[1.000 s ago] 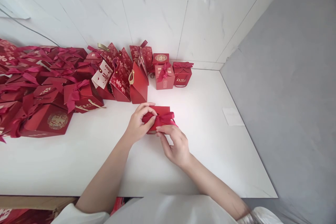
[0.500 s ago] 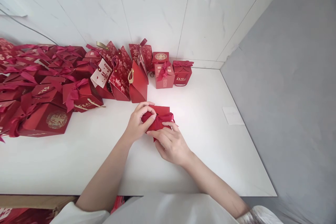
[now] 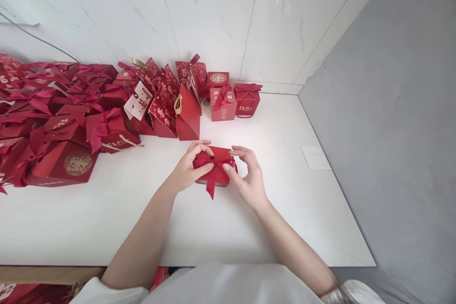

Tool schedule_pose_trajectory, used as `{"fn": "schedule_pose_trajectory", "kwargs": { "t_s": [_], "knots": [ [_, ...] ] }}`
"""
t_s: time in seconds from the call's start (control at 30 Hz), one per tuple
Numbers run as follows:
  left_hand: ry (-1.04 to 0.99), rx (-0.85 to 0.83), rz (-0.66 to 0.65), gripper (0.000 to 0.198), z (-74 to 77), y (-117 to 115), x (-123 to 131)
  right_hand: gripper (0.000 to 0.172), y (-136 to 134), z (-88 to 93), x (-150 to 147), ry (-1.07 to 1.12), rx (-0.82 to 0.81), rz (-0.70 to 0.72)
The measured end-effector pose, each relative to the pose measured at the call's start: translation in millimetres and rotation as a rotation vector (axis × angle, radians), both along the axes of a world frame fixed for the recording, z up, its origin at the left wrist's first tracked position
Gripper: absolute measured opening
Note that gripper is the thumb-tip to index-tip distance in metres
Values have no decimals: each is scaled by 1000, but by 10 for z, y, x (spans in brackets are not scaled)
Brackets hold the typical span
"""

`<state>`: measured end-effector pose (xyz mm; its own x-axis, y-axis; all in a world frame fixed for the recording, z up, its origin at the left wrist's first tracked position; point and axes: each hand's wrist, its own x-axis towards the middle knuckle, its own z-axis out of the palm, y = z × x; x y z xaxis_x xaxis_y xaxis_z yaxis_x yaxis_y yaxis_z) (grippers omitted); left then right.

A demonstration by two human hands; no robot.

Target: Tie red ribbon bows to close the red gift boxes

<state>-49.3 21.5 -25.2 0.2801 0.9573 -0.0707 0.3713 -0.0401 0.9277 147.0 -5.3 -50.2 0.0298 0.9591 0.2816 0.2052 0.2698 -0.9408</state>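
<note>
A small red gift box (image 3: 213,180) lies on the white table in front of me, with a dark red ribbon (image 3: 211,189) tied across its top. One ribbon tail hangs down over the near side. My left hand (image 3: 188,167) is at the box's left side, its thumb and curled index finger closed on the ribbon near the knot. At the right side is my right hand (image 3: 250,178), fingers apart, its thumb touching the ribbon by the box's right end. Its other fingers are curved near the far right corner.
Many red ribboned gift boxes (image 3: 59,164) crowd the left of the white table (image 3: 285,209). Pointed red boxes (image 3: 188,118) and small cube boxes (image 3: 223,107) stand along the marble-patterned wall. A white card (image 3: 315,157) lies near the right edge. A cardboard carton (image 3: 53,274) is below left.
My right hand has moved off the front of the box to its right side, its fingers spreading. The box front and hanging ribbon tail now show. My left hand has stayed at the knot.
</note>
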Motion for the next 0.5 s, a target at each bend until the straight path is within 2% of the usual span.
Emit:
{"fn": "schedule_pose_trajectory", "kwargs": {
  "t_s": [0.07,0.2,0.37,0.5],
  "knots": [
    [-50,-93,-13,17,10,-9,13,13,45,-9,26,45,-98,23],
    [-106,-185,-47,18,38,-17,32,20,82,-20,46,144,-192,-2],
    [-142,-202,-92,17,54,-26,58,28,101,-53,30,318,-322,76],
    [-159,-201,-119,23,39,-35,73,29,107,-79,12,388,-330,109]
  ]
}}
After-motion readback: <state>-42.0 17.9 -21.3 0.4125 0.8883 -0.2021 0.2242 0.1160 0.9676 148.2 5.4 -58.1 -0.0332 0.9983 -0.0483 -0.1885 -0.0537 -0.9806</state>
